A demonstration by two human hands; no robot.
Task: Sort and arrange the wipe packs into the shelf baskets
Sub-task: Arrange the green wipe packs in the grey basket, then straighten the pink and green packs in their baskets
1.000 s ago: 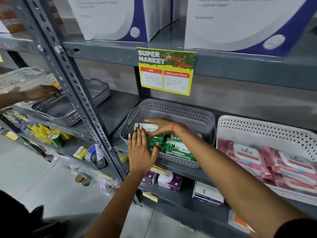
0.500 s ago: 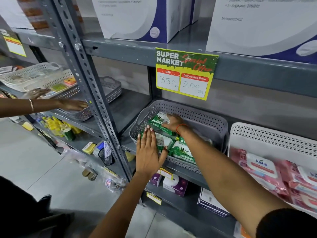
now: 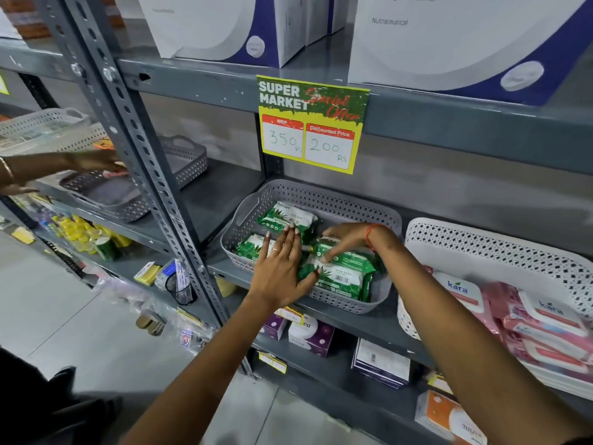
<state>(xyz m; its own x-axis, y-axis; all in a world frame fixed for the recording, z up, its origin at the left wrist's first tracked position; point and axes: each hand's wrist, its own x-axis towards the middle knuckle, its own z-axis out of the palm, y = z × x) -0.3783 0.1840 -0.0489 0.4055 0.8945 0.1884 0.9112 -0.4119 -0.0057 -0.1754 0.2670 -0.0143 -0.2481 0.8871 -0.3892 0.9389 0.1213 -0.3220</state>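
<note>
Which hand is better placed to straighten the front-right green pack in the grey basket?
Right hand: its fingers already rest on that green wipe pack in the grey perforated plastic basket; the left hand lies flat beside it.

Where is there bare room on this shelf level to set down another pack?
Bare shelf lies between the slotted post and the grey basket. That basket is crowded: green packs fill it, under the left hand and right hand. The white basket is bare along its back wall, behind the pink packs.
</note>
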